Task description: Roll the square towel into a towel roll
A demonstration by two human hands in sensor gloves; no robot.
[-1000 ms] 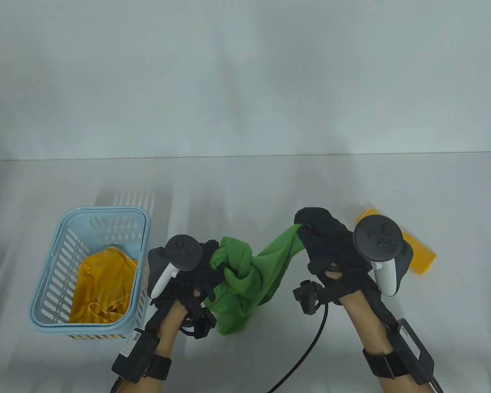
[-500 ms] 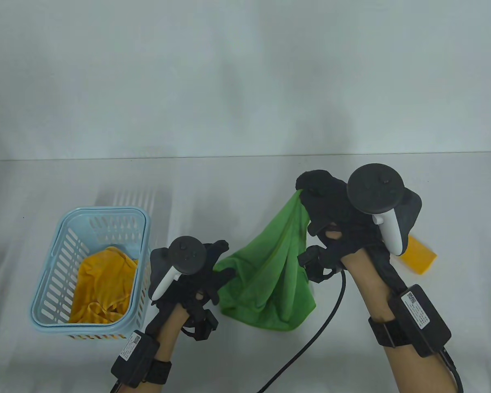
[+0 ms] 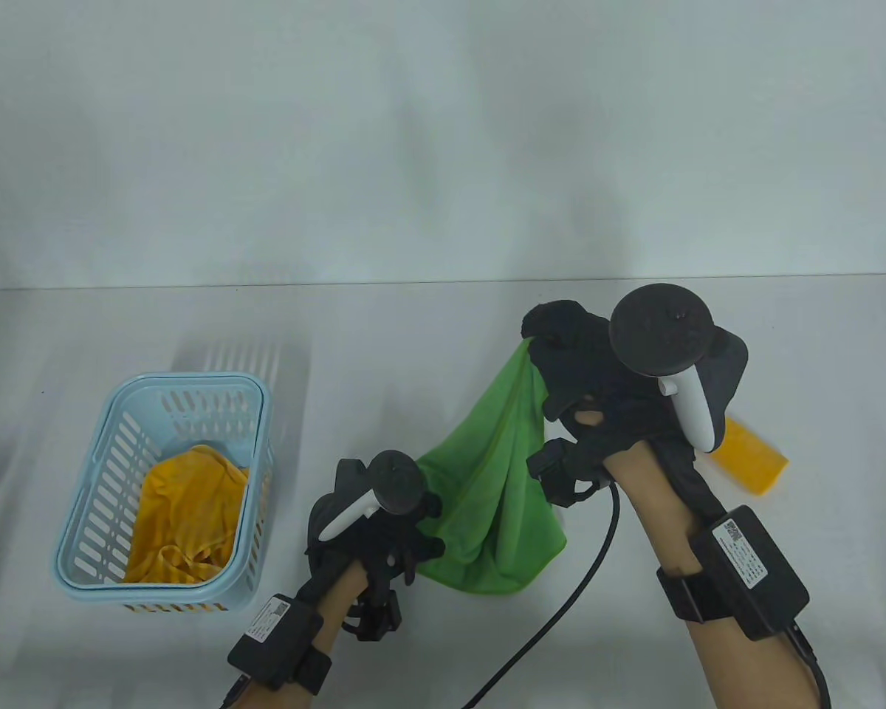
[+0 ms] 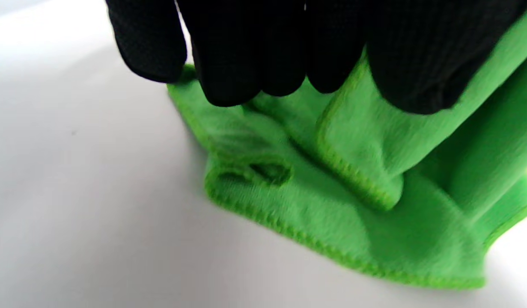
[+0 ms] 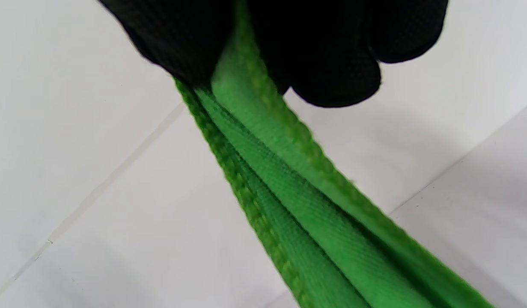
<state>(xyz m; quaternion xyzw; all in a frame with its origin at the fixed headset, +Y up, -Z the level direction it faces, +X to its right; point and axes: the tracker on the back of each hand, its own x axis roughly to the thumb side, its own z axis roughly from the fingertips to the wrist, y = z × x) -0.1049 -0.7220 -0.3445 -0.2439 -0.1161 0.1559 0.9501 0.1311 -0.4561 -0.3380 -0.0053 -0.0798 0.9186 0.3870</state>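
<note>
- Towel (image 3: 495,480), bright green, hangs between my two hands above the white table (image 3: 443,354), its lower folds bunched on the tabletop.
- My right hand (image 3: 583,369) is up high, fingers curled tight around one corner of the towel; the right wrist view shows the stitched hem running straight out from under my gloved fingers (image 5: 331,64).
- My left hand (image 3: 384,517) sits low, near the table, at the towel's left edge. In the left wrist view my fingertips (image 4: 246,64) curl over the top of a fold, with green cloth pinched under them.
- The towel is stretched on a slant from the raised corner down to my left hand, creased and loose, not rolled at all yet.
- To my left stands a light blue basket (image 3: 88,517) with a yellow cloth (image 3: 184,517) crumpled inside, well apart from the towel.
- Behind my right wrist, a yellow block (image 3: 753,461) lies flat on the table, partly hidden by the tracker (image 3: 664,347).
</note>
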